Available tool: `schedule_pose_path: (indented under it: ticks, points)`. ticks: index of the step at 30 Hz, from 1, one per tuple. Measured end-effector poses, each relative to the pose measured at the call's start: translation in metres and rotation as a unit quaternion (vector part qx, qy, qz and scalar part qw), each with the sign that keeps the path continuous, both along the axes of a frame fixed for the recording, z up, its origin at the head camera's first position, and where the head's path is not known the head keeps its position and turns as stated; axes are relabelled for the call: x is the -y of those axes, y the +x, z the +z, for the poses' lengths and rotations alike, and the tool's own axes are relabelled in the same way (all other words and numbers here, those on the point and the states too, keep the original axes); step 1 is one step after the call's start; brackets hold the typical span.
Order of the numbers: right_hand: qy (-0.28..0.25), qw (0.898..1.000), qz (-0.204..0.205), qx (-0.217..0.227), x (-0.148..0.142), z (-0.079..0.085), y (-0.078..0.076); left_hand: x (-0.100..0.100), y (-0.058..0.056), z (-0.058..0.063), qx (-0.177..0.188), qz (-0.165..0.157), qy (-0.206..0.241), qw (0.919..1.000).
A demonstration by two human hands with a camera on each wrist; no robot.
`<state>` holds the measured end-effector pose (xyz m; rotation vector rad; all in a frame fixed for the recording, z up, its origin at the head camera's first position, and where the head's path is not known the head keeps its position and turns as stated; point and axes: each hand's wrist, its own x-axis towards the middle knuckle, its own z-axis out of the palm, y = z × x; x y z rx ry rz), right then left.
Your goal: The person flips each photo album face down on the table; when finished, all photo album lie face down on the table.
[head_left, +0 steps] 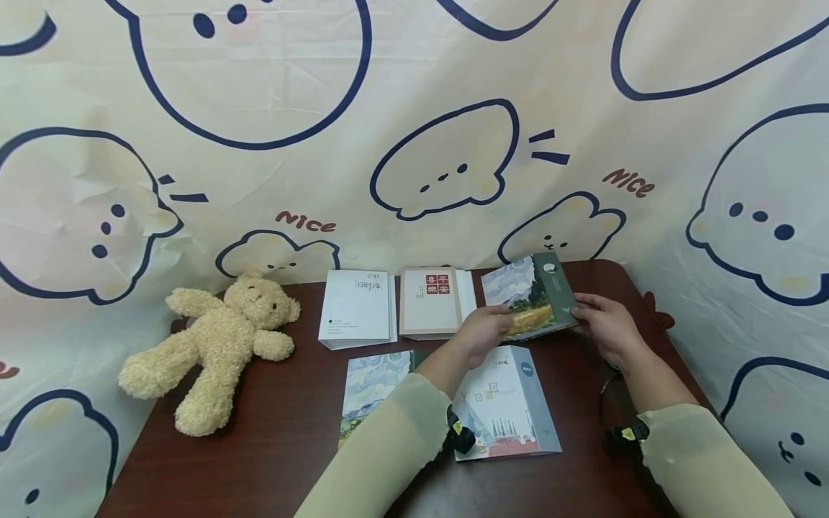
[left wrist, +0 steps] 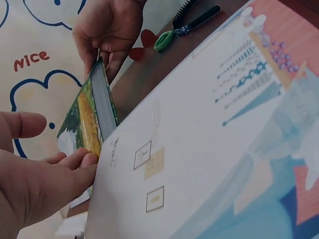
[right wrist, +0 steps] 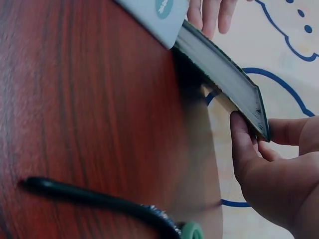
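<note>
A landscape-painted book [head_left: 518, 298] with a green strip is tilted above the back right of the table. My right hand [head_left: 609, 327] pinches its right side between thumb and fingers; the right wrist view shows this grip on the book's corner [right wrist: 261, 124]. Against the cover's left part rest the fingers of my left hand [head_left: 482, 334], and its thumb [left wrist: 30, 124] stands away from the book in the left wrist view. Just in front lies a white book [head_left: 495, 403] with a blue spine. Another landscape-painted book [head_left: 369, 385] is partly covered by my left sleeve.
A white book [head_left: 356, 309] and a beige book [head_left: 427, 306] with red characters sit along the table's back. At left lies a cream teddy bear [head_left: 227, 345]. A black comb [left wrist: 197, 22] with a green hair tie [left wrist: 163, 41] lies near the right edge. Patterned cloth [head_left: 440, 86] hangs behind.
</note>
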<state>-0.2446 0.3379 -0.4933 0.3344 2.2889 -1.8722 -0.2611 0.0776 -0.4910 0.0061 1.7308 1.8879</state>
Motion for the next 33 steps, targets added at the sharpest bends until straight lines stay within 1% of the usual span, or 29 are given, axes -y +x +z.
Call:
schedule_pose_path:
  ticks: [4,7,14,16,22,29,33]
  points:
    - [0.012,1.0,-0.004,0.009,-0.002,-0.008,-0.002,0.003,0.0,-0.001,-0.006,-0.005,-0.015,0.9999]
    - [0.03,0.999,-0.003,0.014,-0.001,-0.013,-0.003,0.006,0.0,-0.002,-0.011,-0.008,-0.024,0.9996]
    - [0.098,0.995,0.016,0.027,-0.002,-0.014,-0.003,0.008,-0.004,-0.011,-0.044,-0.022,-0.033,0.9982]
    - [0.117,0.992,0.023,0.029,-0.002,-0.013,-0.003,0.009,-0.004,-0.012,-0.047,-0.027,-0.034,0.9979]
    - [0.174,0.983,0.047,0.025,-0.002,-0.014,-0.004,0.011,-0.005,-0.011,-0.054,-0.038,-0.039,0.9971]
    - [0.239,0.969,0.059,0.015,0.002,-0.014,-0.005,0.012,-0.004,-0.008,-0.057,-0.036,-0.044,0.9968]
    - [0.258,0.964,0.059,0.01,0.002,-0.016,-0.005,0.013,-0.004,-0.007,-0.055,-0.031,-0.046,0.997]
